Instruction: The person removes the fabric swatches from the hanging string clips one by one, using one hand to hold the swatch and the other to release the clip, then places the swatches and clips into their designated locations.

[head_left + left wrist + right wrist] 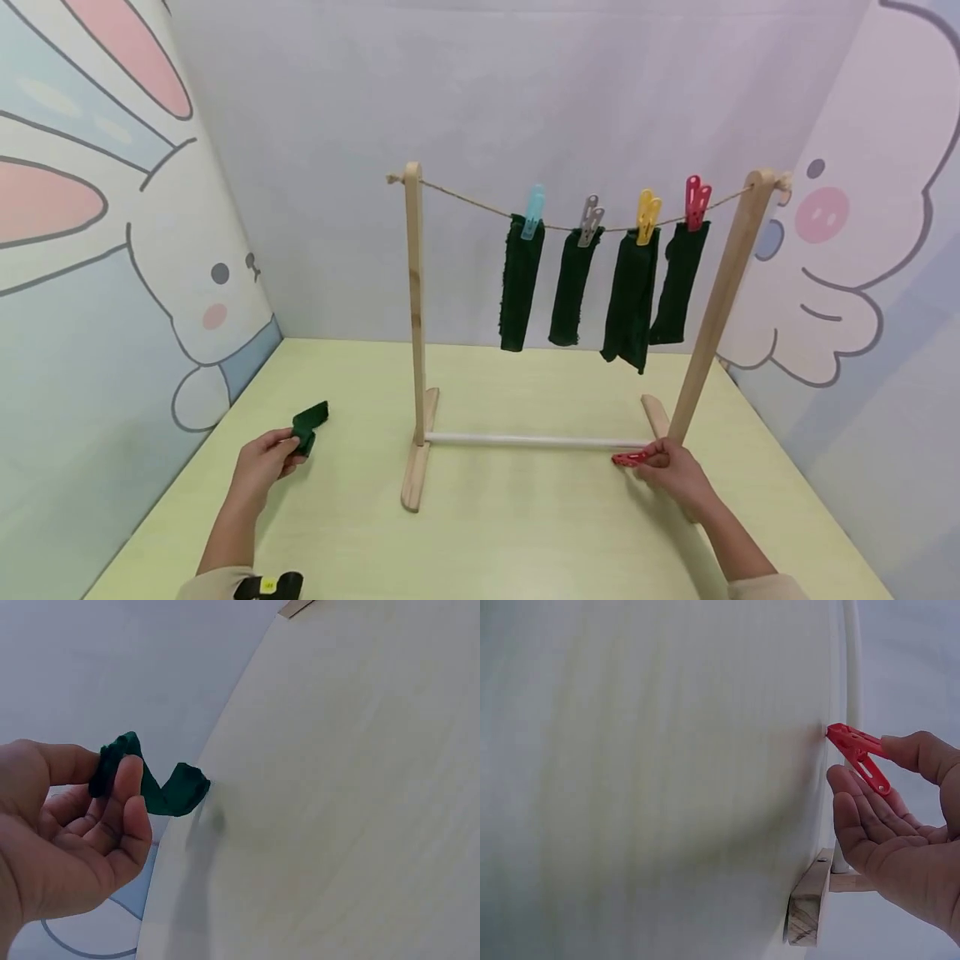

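At the left of the table, my left hand (264,462) pinches a dark green cloth strip (310,419) between thumb and fingers. The left wrist view shows that cloth strip (176,791) folded, its free end sticking out past the fingertips. My right hand (675,473) holds a red clothespin (628,458) low by the right post of the wooden drying rack. In the right wrist view the clothespin (859,754) sits between thumb and fingers, its two handles spread apart.
A twine line (472,200) runs between the rack's wooden posts (415,308). Several dark green cloths (521,283) hang from it under blue, grey, yellow and red clothespins (696,202). A white bar (536,440) joins the wooden feet (415,479). Cartoon-printed walls surround the table.
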Tool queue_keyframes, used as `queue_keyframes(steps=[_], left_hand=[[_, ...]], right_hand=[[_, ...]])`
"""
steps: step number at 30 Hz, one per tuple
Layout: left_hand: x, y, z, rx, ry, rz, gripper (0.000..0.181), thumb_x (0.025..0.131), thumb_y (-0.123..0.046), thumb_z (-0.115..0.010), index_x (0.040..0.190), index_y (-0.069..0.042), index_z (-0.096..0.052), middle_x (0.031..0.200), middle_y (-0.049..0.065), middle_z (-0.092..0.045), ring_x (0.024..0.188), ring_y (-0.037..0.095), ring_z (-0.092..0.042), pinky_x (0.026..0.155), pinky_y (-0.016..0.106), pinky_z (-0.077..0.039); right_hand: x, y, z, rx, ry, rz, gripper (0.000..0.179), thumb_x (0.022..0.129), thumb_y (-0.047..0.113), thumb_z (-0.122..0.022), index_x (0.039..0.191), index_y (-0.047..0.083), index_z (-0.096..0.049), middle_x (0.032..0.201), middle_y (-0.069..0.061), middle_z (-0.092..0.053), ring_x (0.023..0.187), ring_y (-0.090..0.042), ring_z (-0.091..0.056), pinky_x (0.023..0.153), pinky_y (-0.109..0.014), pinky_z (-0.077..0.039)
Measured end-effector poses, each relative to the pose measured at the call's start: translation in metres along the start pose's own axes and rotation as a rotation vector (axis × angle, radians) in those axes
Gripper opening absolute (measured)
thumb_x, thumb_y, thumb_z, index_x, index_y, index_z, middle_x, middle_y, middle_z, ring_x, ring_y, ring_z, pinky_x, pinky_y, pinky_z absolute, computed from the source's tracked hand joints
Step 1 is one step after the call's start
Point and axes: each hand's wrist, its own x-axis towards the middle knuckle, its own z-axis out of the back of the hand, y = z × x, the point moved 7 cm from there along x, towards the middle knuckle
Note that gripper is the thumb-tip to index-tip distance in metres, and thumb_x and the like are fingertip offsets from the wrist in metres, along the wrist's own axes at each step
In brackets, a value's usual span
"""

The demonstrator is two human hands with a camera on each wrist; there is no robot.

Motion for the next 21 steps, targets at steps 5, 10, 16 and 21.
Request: queue_keyframes(steps=[5, 10, 16, 21], left_hand=[[-0.007, 0.020, 0.010, 0.012, -0.014, 0.056, 0.042, 0.095, -0.010, -0.049, 0.126, 0.017, -0.041, 0.095, 0.017, -0.058, 0.067, 0.011, -0.063, 0.062, 0.026, -0.052], [-0.010, 0.031, 0.016, 0.058, 0.019, 0.092, 0.042, 0.094, -0.008, -0.049, 0.125, 0.020, -0.040, 0.083, 0.012, -0.063, 0.063, 0.013, -0.062, 0.056, 0.027, -0.050], [-0.017, 0.042, 0.020, 0.129, 0.091, 0.162, 0.043, 0.093, -0.005, -0.048, 0.124, 0.022, -0.036, 0.070, 0.008, -0.062, 0.058, 0.014, -0.059, 0.054, 0.027, -0.050], [-0.018, 0.045, 0.025, 0.198, 0.111, 0.189, 0.042, 0.090, -0.005, -0.052, 0.119, 0.023, -0.039, 0.071, 0.007, -0.060, 0.059, 0.015, -0.059, 0.054, 0.028, -0.050]], right_hand=[[0.000, -0.001, -0.001, -0.025, 0.035, -0.012, 0.032, 0.075, -0.002, -0.071, 0.097, -0.010, -0.049, 0.080, -0.010, -0.064, 0.071, -0.015, -0.058, 0.059, -0.026, -0.046], [0.002, 0.001, 0.002, -0.138, 0.045, -0.006, 0.030, 0.073, 0.002, -0.073, 0.093, -0.007, -0.052, 0.076, -0.005, -0.061, 0.067, -0.016, -0.056, 0.057, -0.027, -0.044], [0.005, 0.000, 0.001, -0.199, 0.080, -0.018, 0.028, 0.073, 0.002, -0.072, 0.090, -0.005, -0.053, 0.070, -0.004, -0.056, 0.061, -0.018, -0.054, 0.054, -0.030, -0.044], [0.008, -0.003, -0.001, -0.261, 0.083, -0.022, 0.028, 0.066, 0.002, -0.075, 0.085, -0.001, -0.054, 0.066, -0.003, -0.053, 0.057, -0.017, -0.051, 0.052, -0.030, -0.042]])
